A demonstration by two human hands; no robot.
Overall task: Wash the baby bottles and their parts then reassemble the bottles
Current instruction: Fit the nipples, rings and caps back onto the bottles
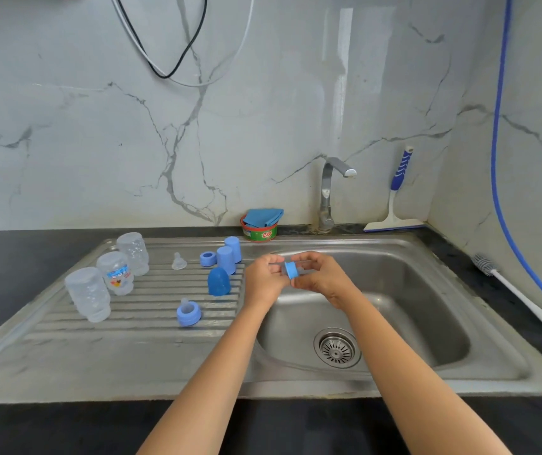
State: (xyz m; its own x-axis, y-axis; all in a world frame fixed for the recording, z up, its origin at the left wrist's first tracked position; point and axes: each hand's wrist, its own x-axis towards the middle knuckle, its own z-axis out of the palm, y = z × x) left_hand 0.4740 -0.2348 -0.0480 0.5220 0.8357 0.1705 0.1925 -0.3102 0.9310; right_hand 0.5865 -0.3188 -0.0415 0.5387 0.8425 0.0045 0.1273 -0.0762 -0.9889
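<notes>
Since both hands meet above the sink (pixel 427 290), drips fall into the basin, not onto the desk (pixel 0 274). Left hand (pixel 264 279) and right hand (pixel 322 277) each have a grip pinched on the blue ring (pixel 291 270), held sideways between them. Something clear sits at the ring, likely a teat being seated, but I can't confirm. Ring is a short, plain blue collar and looks clean. Three clear bottles (pixel 115 272) stand mouth-down on the ribbed drainboard (pixel 132 326), presumably to drain. Loose teat (pixel 178 261), second ring (pixel 208 259), two tall caps (pixel 226 260) and a domed cap (pixel 218 281) stand beside them. One ring with teat fitted (pixel 189 311) sits nearer the front edge. My read: washing done, reassembly under way, no bottle closed yet. Brush (pixel 492 267) lies on the desk at right, well apart.
</notes>
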